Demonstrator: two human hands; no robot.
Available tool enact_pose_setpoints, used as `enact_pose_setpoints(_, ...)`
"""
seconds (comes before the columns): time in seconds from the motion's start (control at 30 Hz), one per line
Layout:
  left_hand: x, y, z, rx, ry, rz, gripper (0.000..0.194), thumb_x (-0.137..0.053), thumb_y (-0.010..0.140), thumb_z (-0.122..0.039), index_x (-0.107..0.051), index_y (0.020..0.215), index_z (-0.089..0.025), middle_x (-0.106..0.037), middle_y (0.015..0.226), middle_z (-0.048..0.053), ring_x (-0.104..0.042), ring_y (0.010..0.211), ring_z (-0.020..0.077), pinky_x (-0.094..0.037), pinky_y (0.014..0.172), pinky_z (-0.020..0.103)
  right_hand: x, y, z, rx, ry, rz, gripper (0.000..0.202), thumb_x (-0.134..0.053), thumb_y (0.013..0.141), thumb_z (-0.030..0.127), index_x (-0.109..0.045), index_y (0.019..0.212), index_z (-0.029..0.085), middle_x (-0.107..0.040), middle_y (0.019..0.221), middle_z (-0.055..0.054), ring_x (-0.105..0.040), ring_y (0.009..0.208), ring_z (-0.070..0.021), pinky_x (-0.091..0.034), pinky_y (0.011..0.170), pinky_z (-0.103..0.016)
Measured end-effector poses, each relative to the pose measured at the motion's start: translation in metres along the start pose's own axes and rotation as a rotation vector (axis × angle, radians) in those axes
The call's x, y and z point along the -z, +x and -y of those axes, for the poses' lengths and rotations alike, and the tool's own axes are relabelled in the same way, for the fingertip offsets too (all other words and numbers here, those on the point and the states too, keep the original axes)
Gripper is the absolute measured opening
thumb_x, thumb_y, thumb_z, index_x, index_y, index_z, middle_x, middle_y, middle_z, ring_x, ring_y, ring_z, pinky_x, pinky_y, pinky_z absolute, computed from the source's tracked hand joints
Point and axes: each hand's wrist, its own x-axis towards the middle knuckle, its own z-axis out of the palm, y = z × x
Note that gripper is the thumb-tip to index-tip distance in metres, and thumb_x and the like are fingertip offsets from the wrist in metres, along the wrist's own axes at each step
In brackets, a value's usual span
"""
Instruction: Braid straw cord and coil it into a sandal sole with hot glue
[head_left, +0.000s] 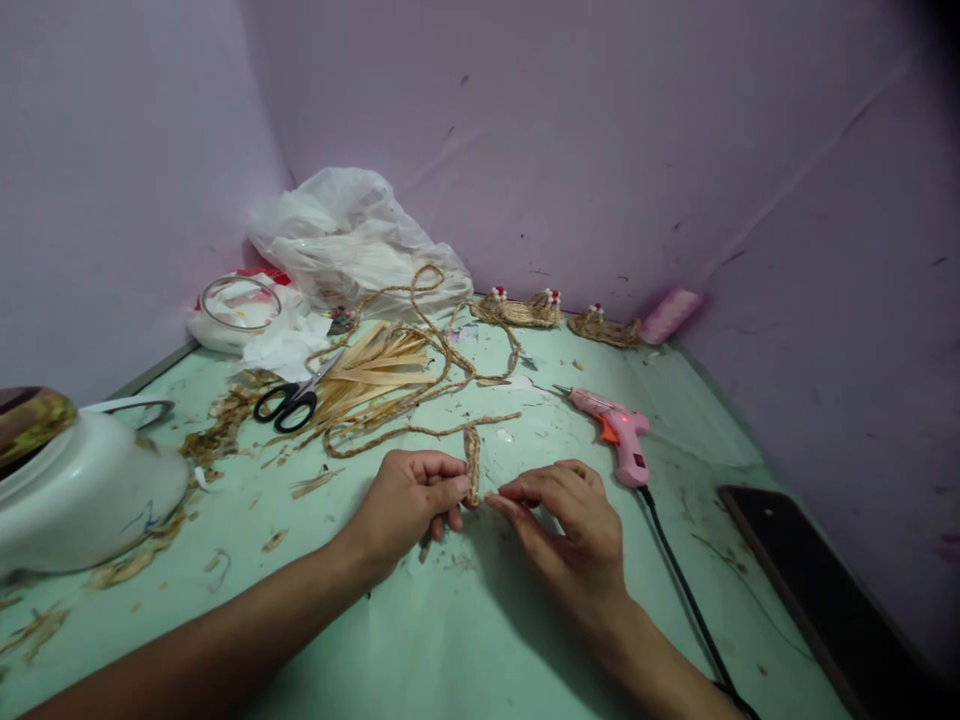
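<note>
Between the thumb and fingers of my left hand (420,495) a small, narrow strip of coiled straw rope (472,462) stands upright. A long twisted straw rope (420,430) runs from beside its top back across the table in loose loops. Just right of the strip's lower end is my right hand (566,520), thumb and forefinger pinched together. Whatever those fingertips hold, if anything, is too small to make out. Farther right lies a pink glue gun (611,425) with its red light on and its nozzle pointing left.
Black-handled scissors (296,400) lie by flat straw strips (375,365). Small straw slippers with beads (521,308) rest along the wall near a pink cylinder (671,316). A plastic bag (360,235), a white pot (90,490) and a dark phone (817,590) surround the work.
</note>
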Motion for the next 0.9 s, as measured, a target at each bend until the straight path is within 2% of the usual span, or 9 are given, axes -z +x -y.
enact_pose_setpoints(0.4, -0.0009, -0.0023, -0.0009, -0.023, 0.063, 0.001, 0.022, -0.065, 0.06, -0.033, -0.065, 0.06, -0.011, -0.055, 0.043, -0.001, -0.04, 0.035, 0.0055, -0.028, 0.036, 0.018, -0.0048, -0.0017, 0.0019, -0.087, 0.042, -0.026, 0.01, -0.064, 0.079, 0.017, -0.059, 0.071, 0.021, -0.065, 0.063, 0.001, -0.057, 0.057, -0.0141, -0.037, 0.069, -0.035)
enact_pose_setpoints(0.77, -0.002, -0.0021, -0.0006, 0.0, 0.102, -0.037, 0.02, -0.065, 0.06, -0.03, -0.071, 0.065, -0.011, -0.056, 0.044, 0.0, -0.04, 0.036, 0.0067, -0.029, 0.037, 0.019, -0.0056, -0.0013, 0.0042, -0.131, 0.021, -0.017, 0.012, -0.064, 0.078, 0.02, -0.06, 0.067, 0.021, -0.065, 0.061, 0.002, -0.056, 0.054, -0.0132, -0.037, 0.07, -0.035)
enact_pose_setpoints(0.83, -0.0012, -0.0026, -0.0004, -0.011, 0.108, -0.009, 0.023, -0.063, 0.061, -0.03, -0.072, 0.069, -0.011, -0.057, 0.045, 0.0, -0.04, 0.037, 0.0069, -0.029, 0.038, 0.019, -0.0057, -0.0019, 0.0038, -0.139, 0.017, -0.008, 0.011, -0.064, 0.078, 0.02, -0.061, 0.067, 0.021, -0.065, 0.06, 0.002, -0.055, 0.054, -0.013, -0.037, 0.071, -0.035)
enact_pose_setpoints(0.9, -0.0006, -0.004, -0.0005, -0.051, 0.121, 0.071, 0.026, -0.06, 0.064, -0.03, -0.073, 0.077, -0.012, -0.057, 0.048, 0.0, -0.04, 0.04, 0.0072, -0.029, 0.039, 0.019, -0.0061, -0.0028, 0.0031, -0.144, 0.014, -0.007, 0.011, -0.064, 0.078, 0.02, -0.061, 0.067, 0.021, -0.065, 0.06, 0.002, -0.056, 0.055, -0.0132, -0.036, 0.071, -0.035)
